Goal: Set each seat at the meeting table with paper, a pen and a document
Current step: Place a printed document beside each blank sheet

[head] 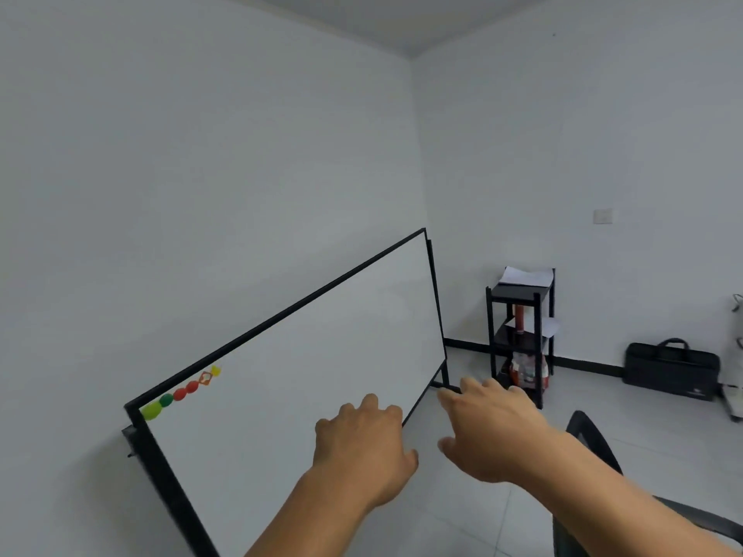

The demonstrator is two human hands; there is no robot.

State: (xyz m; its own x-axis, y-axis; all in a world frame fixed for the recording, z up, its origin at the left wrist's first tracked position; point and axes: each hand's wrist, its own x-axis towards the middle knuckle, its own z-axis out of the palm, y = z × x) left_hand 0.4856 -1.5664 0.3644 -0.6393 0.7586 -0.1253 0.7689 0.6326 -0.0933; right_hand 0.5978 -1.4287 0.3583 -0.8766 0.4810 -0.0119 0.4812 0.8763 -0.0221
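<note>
White walls meet in a far corner above a pale tiled floor (643, 444), and both hands reach out in front of them, holding nothing. Left hand (364, 448) is seen from the back, its fingers loosely curled downward, in front of the lower right part of the whiteboard (289, 375); whether it touches the board cannot be told. Right hand (492, 428) is held just beside it, to the right, fingers spread and relaxed, thumb hanging low, apart from the left hand and reaching toward the far shelf.

That whiteboard has a black frame and appears tilted in the view, with a row of coloured magnets (181, 391) near its top left corner: yellow-green, green, two red, an orange shape and a yellow one.

Beyond the right hand, against the far wall, stands a black shelf (536, 315) with three levels. Paper (524, 276) lies on its top level, well apart from both hands. A red cylinder (520, 318) stands on the middle level beside another white sheet (550, 327), and blurred red-and-white packages (528, 373) fill the bottom level.

Farther right, a black bag (671, 369) sits on the floor against the wall. Near right, below the right forearm, is the dark back of a chair (595, 440).
</note>
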